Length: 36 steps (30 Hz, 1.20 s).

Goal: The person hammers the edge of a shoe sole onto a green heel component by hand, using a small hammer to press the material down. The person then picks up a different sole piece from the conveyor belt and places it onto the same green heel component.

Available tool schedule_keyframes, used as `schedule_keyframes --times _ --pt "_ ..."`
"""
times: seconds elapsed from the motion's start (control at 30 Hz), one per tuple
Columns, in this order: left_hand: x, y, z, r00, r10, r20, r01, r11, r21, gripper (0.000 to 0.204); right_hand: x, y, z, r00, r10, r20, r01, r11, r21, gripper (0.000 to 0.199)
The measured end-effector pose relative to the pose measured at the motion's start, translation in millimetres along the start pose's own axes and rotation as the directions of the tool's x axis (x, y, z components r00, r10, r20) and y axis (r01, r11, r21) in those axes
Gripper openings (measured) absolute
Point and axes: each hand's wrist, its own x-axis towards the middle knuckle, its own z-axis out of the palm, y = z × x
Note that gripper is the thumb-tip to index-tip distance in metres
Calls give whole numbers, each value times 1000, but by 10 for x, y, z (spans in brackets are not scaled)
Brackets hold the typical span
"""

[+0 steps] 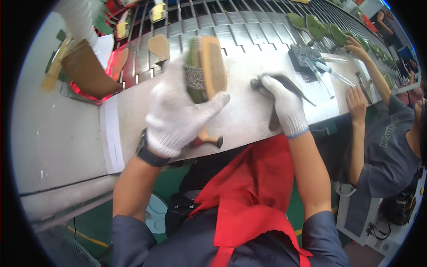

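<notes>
My left hand (178,107), in a white knit glove, grips a green shoe (194,78) above the metal worktop. Its tan sole (214,66) faces right, and a sparkly grey patch shows between my fingers; motion blurs part of it. To the right, my right hand (284,100), also gloved, is closed on a dark hammer (284,81). The hammer's rounded end points left and its thin end points right, with what looks like its dark handle (273,121) below. Under my left wrist, a tool with a dark tip (215,141) lies near the worktop's front edge, partly hidden.
A slatted conveyor (187,26) runs behind the worktop (242,113), carrying tan-soled pieces (159,46) and several green shoes (316,27). Right of my hand stand a dark block (304,58) and syringe-like tools (333,73). A co-worker's hand (356,104) rests beside them. A brown panel (86,66) stands left, by red light.
</notes>
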Motion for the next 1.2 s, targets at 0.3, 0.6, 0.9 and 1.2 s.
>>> schedule_keyframes --times 0.3,0.6,0.9,1.2 --pt "-85 453 -357 945 282 164 -228 931 -284 68 -788 -541 260 954 -168 248 242 920 -308 26" --pt "-166 569 -141 952 301 55 -284 936 -205 81 -1477 -1635 308 769 -422 481 618 684 -388 44" --pt "-299 525 -228 914 394 97 -360 898 -253 90 -1208 -1761 411 833 -280 478 387 911 -141 41" --pt "-895 201 -236 868 490 81 -457 851 -260 64 -1517 -1147 504 749 -281 600 334 942 24 25"
